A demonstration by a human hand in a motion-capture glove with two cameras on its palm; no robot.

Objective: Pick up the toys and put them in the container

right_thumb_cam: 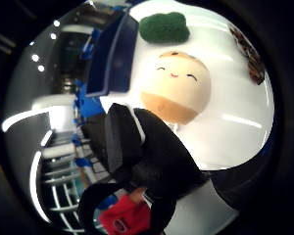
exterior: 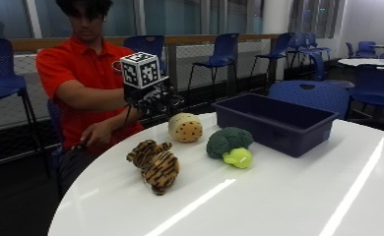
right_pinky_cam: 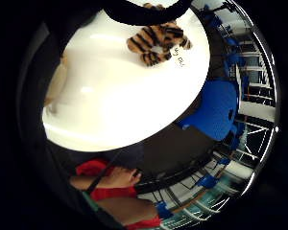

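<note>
hand: gloved right hand (exterior: 154, 101) raised above table (exterior: 297, 196) edge, fingers loosely curled, holding nothing
toys: striped tiger (exterior: 154, 165), broccoli (exterior: 230, 146), smiling round doll (exterior: 185, 127), all on table
container: blue bin (exterior: 275, 122) beside broccoli
writing: tiger's tag (right_pinky_cam: 180, 58), print unreadable

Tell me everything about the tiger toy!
The tiger toy is a soft plush with orange fur and dark brown stripes. It lies on the white table, near the edge closest to the person, stretched out with one end pointing at the camera in the outside view. A white tag with writing sticks out from it. The broccoli toy sits beside it, apart. Nothing touches the tiger but the table; the gloved hand hangs above, farther back.
</note>
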